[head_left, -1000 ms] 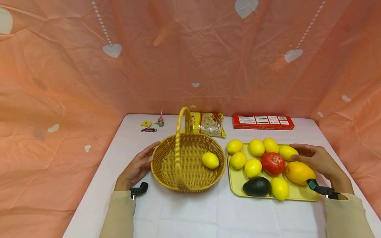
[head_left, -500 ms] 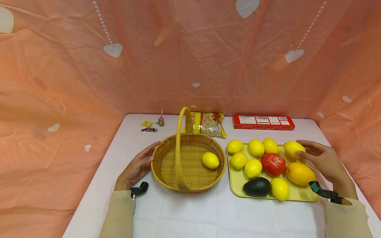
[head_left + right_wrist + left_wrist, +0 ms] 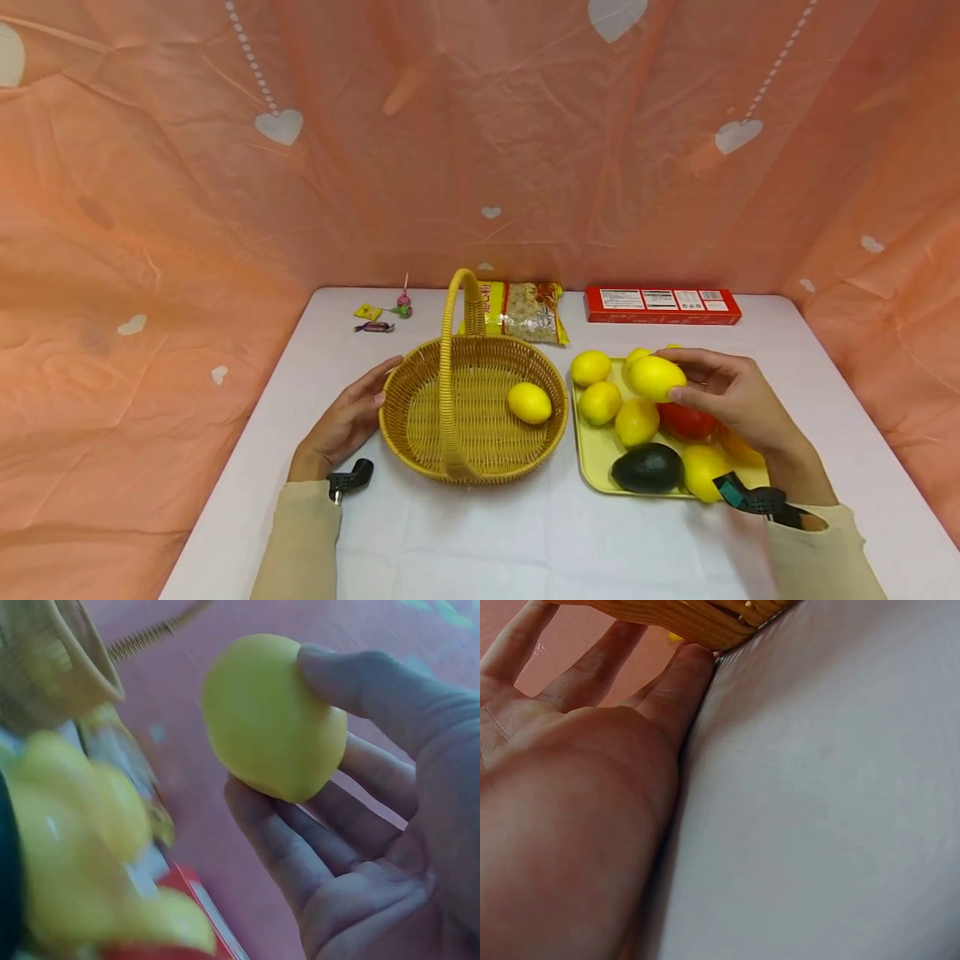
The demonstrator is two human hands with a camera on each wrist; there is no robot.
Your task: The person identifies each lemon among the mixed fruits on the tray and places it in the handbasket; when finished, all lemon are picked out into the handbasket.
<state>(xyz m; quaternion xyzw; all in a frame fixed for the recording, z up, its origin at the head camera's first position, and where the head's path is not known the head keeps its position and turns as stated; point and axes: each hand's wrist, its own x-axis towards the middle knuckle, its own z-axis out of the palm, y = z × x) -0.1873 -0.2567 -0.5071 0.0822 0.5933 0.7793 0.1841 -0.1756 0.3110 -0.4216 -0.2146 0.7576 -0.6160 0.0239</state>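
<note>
Right hand: the right hand [image 3: 731,398] holds a lemon [image 3: 656,377] lifted above the far part of the yellow tray [image 3: 596,454]; in the right wrist view the thumb and fingers [image 3: 300,851] are curled round the lemon [image 3: 271,716], gripping it at the fingertips.
Left hand: the left hand [image 3: 341,425] lies on the white table [image 3: 480,542] with fingers straight, their tips touching the outer left wall of the wicker basket [image 3: 412,454]; it holds nothing. The left wrist view shows the little finger [image 3: 676,686] against the basket's base.
Basket: stands left of the tray, handle upright, with one lemon in the basket [image 3: 529,402] lying at its right side.
Tray: carries other lemons [image 3: 600,402], a red tomato [image 3: 686,422] partly hidden under the right hand, a dark avocado [image 3: 647,468] at the near edge and an orange fruit mostly hidden behind the wrist.
Far edge of table: a snack packet [image 3: 525,311] behind the basket, a red box [image 3: 662,305] behind the tray, and small wrapped sweets [image 3: 378,317] to the left.
</note>
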